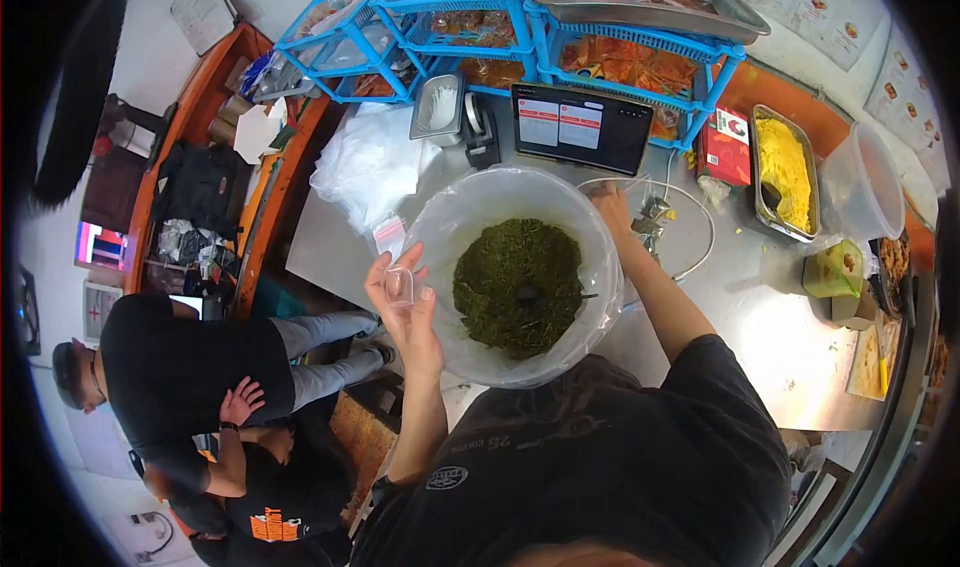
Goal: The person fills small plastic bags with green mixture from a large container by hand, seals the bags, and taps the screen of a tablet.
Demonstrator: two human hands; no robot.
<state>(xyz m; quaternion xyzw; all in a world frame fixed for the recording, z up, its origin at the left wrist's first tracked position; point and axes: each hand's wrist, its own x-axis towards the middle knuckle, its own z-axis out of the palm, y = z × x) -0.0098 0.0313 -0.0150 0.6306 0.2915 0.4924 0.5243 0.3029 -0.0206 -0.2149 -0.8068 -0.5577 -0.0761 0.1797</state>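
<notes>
My left hand (418, 335) is raised at the left rim of a large plastic tub (437, 222) lined with clear film. A small clear zip bag (400, 287) is pinched in its fingers. Just beyond the fingertips shows another small zip bag (389, 235) with a pinkish-red top strip. Chopped dark green herbs (515, 257) lie in the tub, with a small dark object among them that I cannot make out. My right hand (608, 207) is at the tub's far right side, near a white cable (690, 187); its fingers are partly hidden.
Behind the tub stand a tablet (580, 129), blue racks (455, 42) and a metal container (437, 109). Clear plastic bags (365, 167) are heaped at left. A tray of yellow food (783, 172) and a red box (724, 147) sit at right. Two people are at the left.
</notes>
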